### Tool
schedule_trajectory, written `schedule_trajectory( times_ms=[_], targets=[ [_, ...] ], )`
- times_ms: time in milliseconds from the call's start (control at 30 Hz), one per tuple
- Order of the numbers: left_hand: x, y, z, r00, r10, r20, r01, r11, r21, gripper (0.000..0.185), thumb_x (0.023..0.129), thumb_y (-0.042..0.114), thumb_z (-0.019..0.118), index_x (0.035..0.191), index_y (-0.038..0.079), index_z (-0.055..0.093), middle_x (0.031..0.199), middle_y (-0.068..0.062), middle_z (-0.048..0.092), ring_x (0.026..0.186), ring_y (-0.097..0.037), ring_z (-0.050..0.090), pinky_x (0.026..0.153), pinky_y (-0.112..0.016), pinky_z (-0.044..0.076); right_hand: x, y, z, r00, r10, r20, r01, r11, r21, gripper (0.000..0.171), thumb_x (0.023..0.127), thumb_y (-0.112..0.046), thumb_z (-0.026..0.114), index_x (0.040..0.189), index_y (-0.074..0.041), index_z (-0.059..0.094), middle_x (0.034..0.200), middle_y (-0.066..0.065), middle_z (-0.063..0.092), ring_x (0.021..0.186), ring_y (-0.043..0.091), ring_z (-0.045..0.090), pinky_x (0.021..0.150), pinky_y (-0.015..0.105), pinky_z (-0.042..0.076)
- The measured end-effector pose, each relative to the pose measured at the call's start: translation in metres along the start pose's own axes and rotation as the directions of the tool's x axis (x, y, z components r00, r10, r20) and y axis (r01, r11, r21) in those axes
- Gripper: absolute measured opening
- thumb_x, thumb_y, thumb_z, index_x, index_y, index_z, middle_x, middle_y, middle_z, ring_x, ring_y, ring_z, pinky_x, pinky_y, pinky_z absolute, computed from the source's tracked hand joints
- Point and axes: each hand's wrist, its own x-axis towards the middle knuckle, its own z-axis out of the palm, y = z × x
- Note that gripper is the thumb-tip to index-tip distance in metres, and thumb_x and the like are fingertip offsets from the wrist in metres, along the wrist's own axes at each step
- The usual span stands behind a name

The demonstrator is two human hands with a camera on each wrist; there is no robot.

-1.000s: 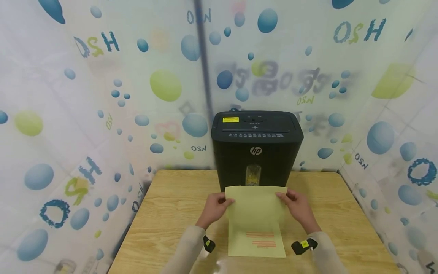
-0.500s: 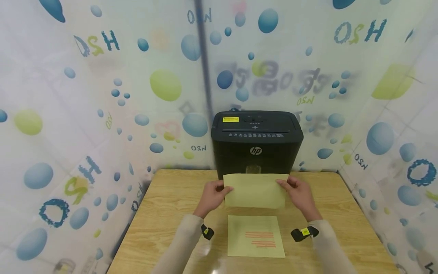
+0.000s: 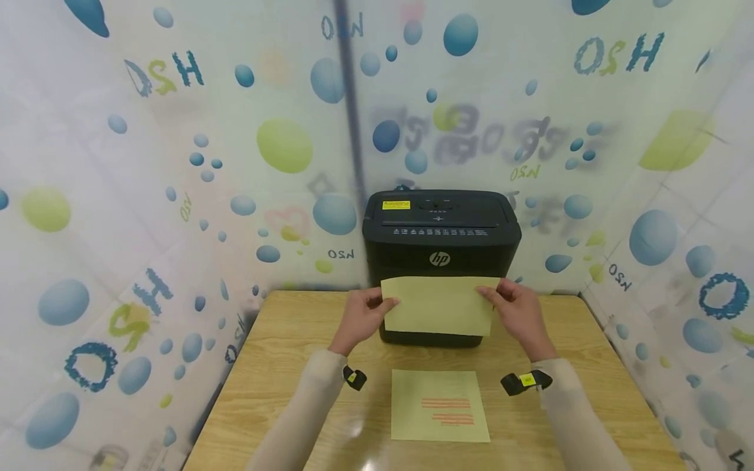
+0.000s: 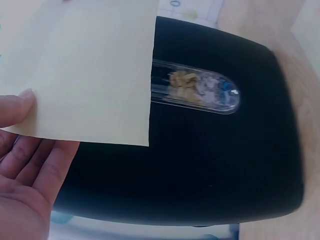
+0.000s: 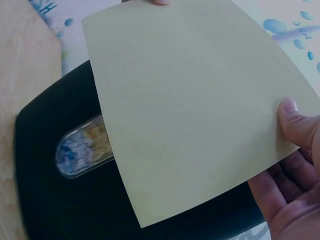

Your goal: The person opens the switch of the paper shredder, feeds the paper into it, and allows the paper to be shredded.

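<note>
Both hands, left hand (image 3: 364,315) and right hand (image 3: 514,313), pinch the yellow sheet (image 3: 438,305) mid-frame, before the shredder (image 3: 442,242). Risk: loose edge grip lets sheet skew or slip.

A light wooden bench (image 3: 283,366) stood enclosed by white plastic curtain walls (image 3: 147,196) printed with blue and green bubbles, evenly lit.
</note>
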Motion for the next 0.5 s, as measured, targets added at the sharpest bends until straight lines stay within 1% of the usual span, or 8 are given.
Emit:
schedule_trajectory(
  times_ms=[33,133,233,333,433,500],
  targets=[
    [0.002,0.002,-0.001,1.0,0.008,-0.001,-0.008,1.0,0.001,0.04,0.094,0.024,0.077,0.063,0.007,0.059,0.053,0.006,0.041,0.048,-0.004,0.033,0.051,-0.024,0.03,0.001,-0.002,-0.001,1.0,-0.01,-0.002,0.01,1.0,0.0,0.047,0.095,-0.039,0.074,0.071,-0.005,0.053,0.058,-0.006,0.035,0.053,0.01,0.034,0.049,0.03,0.03],
    [0.007,0.008,-0.003,1.0,0.014,-0.003,-0.014,1.0,0.001,0.034,0.094,0.023,0.077,0.065,0.01,0.064,0.053,0.006,0.044,0.048,-0.003,0.036,0.051,-0.024,0.032,0.005,-0.008,-0.006,0.999,-0.041,-0.015,0.041,0.999,-0.01,0.045,0.095,-0.036,0.075,0.07,-0.003,0.056,0.056,-0.007,0.036,0.052,0.011,0.035,0.047,0.03,0.03],
    [0.012,0.014,-0.005,1.0,0.013,-0.004,-0.013,1.0,0.006,0.037,0.094,0.021,0.077,0.062,0.009,0.06,0.052,0.004,0.041,0.048,-0.005,0.034,0.051,-0.024,0.03,0.009,-0.015,-0.01,0.998,-0.056,-0.022,0.055,0.998,-0.016,0.044,0.095,-0.036,0.075,0.071,-0.003,0.058,0.056,-0.007,0.038,0.051,0.012,0.036,0.046,0.031,0.029],
    [0.017,0.02,-0.008,1.0,0.009,-0.01,-0.009,1.0,0.002,0.035,0.094,0.02,0.076,0.064,0.008,0.062,0.053,0.003,0.042,0.049,-0.007,0.034,0.051,-0.025,0.029,0.013,-0.021,-0.013,0.998,-0.062,-0.028,0.062,0.998,-0.012,0.045,0.095,-0.036,0.075,0.071,-0.003,0.057,0.057,-0.008,0.04,0.052,0.012,0.037,0.046,0.031,0.03],
    [0.023,0.024,-0.011,1.0,0.011,-0.016,-0.011,1.0,0.0,0.022,0.094,0.02,0.076,0.075,0.011,0.073,0.056,0.0,0.052,0.051,-0.01,0.041,0.051,-0.026,0.033,0.015,-0.028,-0.017,0.998,-0.061,-0.027,0.061,0.998,0.002,0.045,0.095,-0.037,0.075,0.071,-0.002,0.057,0.058,-0.008,0.042,0.053,0.012,0.037,0.047,0.031,0.031],
    [0.026,0.027,-0.013,1.0,0.012,-0.019,-0.012,1.0,-0.001,0.013,0.093,0.019,0.077,0.083,0.012,0.078,0.062,-0.001,0.063,0.054,-0.012,0.047,0.052,-0.025,0.037,0.016,-0.033,-0.019,0.998,-0.055,-0.026,0.055,0.998,0.006,0.046,0.095,-0.038,0.075,0.072,-0.002,0.057,0.059,-0.008,0.043,0.054,0.012,0.038,0.048,0.031,0.032]
  ],
)
